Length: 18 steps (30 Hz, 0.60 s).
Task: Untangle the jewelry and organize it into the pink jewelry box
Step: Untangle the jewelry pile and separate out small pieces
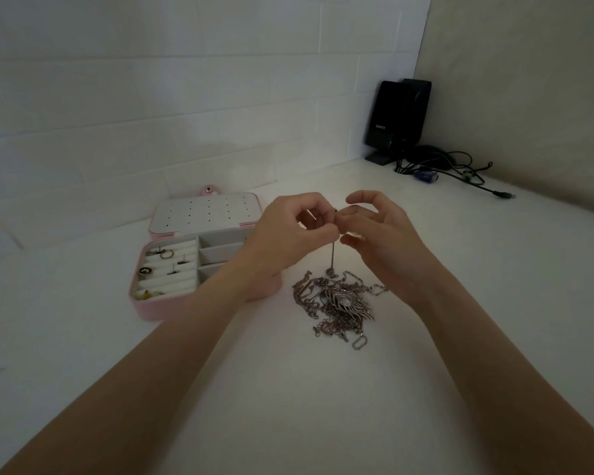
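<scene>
both forearms reach in from the near edge, and the hands meet above the tangle [336,303]. left hand [288,231] pinches the top of a thin chain [333,257], fingers curled tight round it. right hand [378,231] looks to pinch the same end with thumb and forefinger, other fingers lifted and loosely fanned. the chain hangs straight down to the tangle, taut, its low end caught in the heap.

the tangle sits on the table [288,406], a knot of silvery links with a feathered pendant [347,301] in the middle and a loose clasp [358,342] at its near edge.

my read: one strand is being teased free. best kept gentle here, lift and jiggle rather than yank, or the knot pulls tighter; one hand could drop to pin the heap.

just left of the tangle lies the box [151,311], open, lid [203,212] flat behind it, a few rings [167,253] in the padded rolls, side compartments part hidden by the left wrist.

far behind the tangle to the right, a speaker [396,118] and cables [460,166] in the corner.
</scene>
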Each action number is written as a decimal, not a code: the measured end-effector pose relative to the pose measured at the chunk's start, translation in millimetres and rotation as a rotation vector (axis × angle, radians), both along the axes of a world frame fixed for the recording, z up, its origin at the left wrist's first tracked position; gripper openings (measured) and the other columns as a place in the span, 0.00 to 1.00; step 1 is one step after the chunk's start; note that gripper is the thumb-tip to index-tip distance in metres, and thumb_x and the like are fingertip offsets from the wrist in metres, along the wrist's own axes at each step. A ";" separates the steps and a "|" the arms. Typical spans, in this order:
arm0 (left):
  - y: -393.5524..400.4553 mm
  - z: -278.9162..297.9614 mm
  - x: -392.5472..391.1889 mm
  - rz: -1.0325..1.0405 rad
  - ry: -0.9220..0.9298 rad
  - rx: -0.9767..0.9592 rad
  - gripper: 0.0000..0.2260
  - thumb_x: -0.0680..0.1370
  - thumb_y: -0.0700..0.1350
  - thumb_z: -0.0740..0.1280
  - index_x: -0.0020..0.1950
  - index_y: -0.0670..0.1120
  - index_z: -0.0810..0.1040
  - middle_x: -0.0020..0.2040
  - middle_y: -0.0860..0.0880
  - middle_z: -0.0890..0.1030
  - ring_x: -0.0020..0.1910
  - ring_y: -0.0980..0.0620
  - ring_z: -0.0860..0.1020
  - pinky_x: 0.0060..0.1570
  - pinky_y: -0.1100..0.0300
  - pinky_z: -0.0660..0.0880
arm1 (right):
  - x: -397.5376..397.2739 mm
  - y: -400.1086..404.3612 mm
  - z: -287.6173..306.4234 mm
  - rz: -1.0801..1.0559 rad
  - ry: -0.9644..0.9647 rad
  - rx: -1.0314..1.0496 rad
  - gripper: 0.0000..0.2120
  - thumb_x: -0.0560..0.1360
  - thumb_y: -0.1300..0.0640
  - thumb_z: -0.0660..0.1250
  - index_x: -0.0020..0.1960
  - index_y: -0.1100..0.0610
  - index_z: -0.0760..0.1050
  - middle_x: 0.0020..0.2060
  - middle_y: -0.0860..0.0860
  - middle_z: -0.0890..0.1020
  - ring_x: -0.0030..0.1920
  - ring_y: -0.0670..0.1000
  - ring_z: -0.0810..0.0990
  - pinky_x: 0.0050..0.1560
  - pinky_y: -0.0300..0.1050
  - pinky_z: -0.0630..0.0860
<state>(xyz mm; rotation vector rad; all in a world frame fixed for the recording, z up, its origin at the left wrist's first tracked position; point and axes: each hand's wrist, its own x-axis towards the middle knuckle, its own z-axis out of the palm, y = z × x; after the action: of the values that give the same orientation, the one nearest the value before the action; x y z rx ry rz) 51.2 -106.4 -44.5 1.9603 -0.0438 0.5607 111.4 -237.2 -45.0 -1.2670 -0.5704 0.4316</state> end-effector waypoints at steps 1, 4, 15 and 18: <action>0.4 -0.4 0.0 -0.010 0.008 -0.044 0.03 0.64 0.42 0.66 0.32 0.50 0.76 0.27 0.58 0.73 0.29 0.60 0.69 0.29 0.67 0.67 | -0.1 0.3 -0.2 0.006 0.057 0.041 0.12 0.73 0.70 0.63 0.52 0.57 0.69 0.37 0.52 0.78 0.37 0.47 0.75 0.43 0.41 0.71; 3.7 1.5 -0.9 -0.004 0.004 -0.199 0.07 0.67 0.39 0.67 0.32 0.51 0.76 0.28 0.57 0.74 0.27 0.59 0.69 0.30 0.64 0.66 | 1.3 -1.8 0.7 -0.007 0.206 0.174 0.12 0.74 0.70 0.63 0.53 0.58 0.68 0.33 0.51 0.77 0.35 0.46 0.74 0.42 0.41 0.70; 9.5 3.7 -0.8 -0.020 0.026 -0.120 0.09 0.70 0.38 0.68 0.34 0.50 0.76 0.29 0.58 0.75 0.26 0.58 0.69 0.29 0.63 0.67 | -0.9 -2.1 2.3 -0.053 -0.065 0.027 0.18 0.72 0.66 0.69 0.59 0.57 0.69 0.38 0.51 0.83 0.41 0.46 0.79 0.45 0.41 0.71; 9.9 3.8 -1.1 -0.027 0.048 -0.088 0.10 0.73 0.33 0.66 0.36 0.47 0.76 0.27 0.58 0.75 0.25 0.59 0.69 0.29 0.65 0.66 | 0.1 -2.5 1.5 -0.053 -0.103 -0.011 0.19 0.71 0.66 0.70 0.60 0.57 0.70 0.38 0.51 0.82 0.40 0.47 0.77 0.44 0.40 0.71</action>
<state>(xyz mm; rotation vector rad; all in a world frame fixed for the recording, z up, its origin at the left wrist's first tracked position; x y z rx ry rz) 50.1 -96.5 -40.7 1.8836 -0.0156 0.4894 111.5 -239.7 -43.5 -1.3176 -0.6199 0.3271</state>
